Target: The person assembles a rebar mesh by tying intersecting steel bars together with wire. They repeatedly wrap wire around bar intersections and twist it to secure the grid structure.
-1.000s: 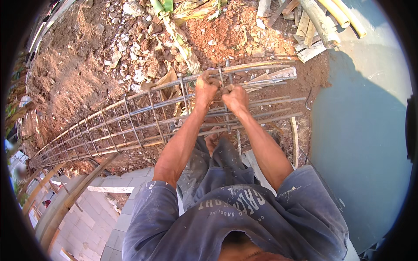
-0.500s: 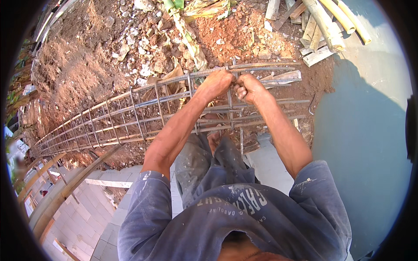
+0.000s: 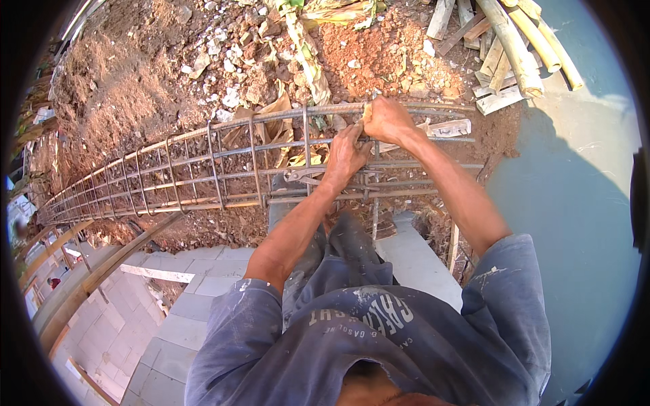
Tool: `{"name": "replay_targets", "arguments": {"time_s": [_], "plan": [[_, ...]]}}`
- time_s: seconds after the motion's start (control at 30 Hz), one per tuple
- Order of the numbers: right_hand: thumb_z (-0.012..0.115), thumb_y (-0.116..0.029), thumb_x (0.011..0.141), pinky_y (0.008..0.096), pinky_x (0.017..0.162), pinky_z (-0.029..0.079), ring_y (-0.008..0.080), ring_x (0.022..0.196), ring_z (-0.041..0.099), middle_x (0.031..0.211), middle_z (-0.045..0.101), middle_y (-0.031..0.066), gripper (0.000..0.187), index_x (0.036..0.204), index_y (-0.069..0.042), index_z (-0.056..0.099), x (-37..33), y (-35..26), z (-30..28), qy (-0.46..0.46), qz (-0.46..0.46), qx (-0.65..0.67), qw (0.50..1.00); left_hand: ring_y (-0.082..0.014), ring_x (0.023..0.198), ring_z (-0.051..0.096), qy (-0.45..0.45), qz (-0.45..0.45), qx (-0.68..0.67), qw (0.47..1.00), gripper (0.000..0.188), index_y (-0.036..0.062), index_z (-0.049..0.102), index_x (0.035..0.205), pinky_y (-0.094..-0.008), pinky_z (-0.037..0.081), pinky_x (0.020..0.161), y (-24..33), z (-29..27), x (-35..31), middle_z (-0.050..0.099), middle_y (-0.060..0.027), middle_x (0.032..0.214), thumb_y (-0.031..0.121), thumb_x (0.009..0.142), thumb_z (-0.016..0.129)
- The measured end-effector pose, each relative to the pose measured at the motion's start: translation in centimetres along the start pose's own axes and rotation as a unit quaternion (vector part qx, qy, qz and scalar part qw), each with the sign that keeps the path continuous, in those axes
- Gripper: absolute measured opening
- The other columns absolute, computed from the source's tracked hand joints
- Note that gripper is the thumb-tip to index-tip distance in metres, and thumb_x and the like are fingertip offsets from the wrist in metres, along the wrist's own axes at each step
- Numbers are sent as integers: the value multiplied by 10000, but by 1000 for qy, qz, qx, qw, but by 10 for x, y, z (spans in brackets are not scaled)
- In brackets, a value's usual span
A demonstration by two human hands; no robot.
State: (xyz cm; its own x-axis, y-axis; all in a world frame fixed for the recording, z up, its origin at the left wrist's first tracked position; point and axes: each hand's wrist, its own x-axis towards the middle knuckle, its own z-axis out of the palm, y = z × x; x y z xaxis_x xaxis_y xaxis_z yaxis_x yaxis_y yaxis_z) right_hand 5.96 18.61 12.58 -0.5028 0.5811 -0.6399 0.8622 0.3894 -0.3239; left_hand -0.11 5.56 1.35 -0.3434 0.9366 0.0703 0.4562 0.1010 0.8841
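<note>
Metal bar cage point(image 3: 256, 162) over red-brown dirt point(image 3: 122, 88) | left hand point(image 3: 348, 158), right hand point(image 3: 391, 123) close together near its far side | hands curled, can't tell what they hold

L hand point(image 3: 349, 155) fwd, R hand point(image 3: 388, 119) adj

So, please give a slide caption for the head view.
Bare left hand and right hand at a long, brownish-grey steel rebar cage.
</note>
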Motion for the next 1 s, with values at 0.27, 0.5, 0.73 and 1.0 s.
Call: {"name": "replay_targets", "arguments": {"time_s": [0.27, 0.5, 0.73, 1.0], "plan": [[635, -64, 702, 455, 742, 545, 380, 839, 685, 835, 686, 251, 156, 820, 13, 701, -24, 22, 4, -31, -79, -171, 982, -386, 945, 629, -69, -22, 0, 997, 456, 64, 616, 1179, -441, 508, 851, -9, -24, 7, 648, -168, 1017, 77, 735, 720], [606, -91, 739, 494, 639, 529, 395, 675, 666, 687, 649, 237, 109, 766, -2, 662, -27, 32, 31, 81, -98, -88, 988, -358, 890, 653, -100, 5, 3, 995, 247, 33, 692, 1000, -429, 509, 805, -19, -26, 15, 688, -172, 961, 58, 754, 690], [588, -93, 779, 476, 538, 500, 308, 468, 588, 519, 572, 165, 76, 792, -29, 627, -44, 50, 63, 144, -118, -25, 982, -339, 911, 657, -82, 45, 37, 995, 229, 65, 713, 996, -411, 524, 822, -23, -20, 20, 703, -150, 969, 88, 769, 714], [612, -99, 797, 477, 558, 499, 337, 507, 597, 541, 578, 161, 62, 816, -45, 637, -35, 39, 47, 129, -101, 1, 986, -317, 820, 658, -50, 75, 25, 996, 163, 61, 726, 902, -399, 540, 742, -28, -17, 20, 694, -143, 890, 72, 739, 722]]}}
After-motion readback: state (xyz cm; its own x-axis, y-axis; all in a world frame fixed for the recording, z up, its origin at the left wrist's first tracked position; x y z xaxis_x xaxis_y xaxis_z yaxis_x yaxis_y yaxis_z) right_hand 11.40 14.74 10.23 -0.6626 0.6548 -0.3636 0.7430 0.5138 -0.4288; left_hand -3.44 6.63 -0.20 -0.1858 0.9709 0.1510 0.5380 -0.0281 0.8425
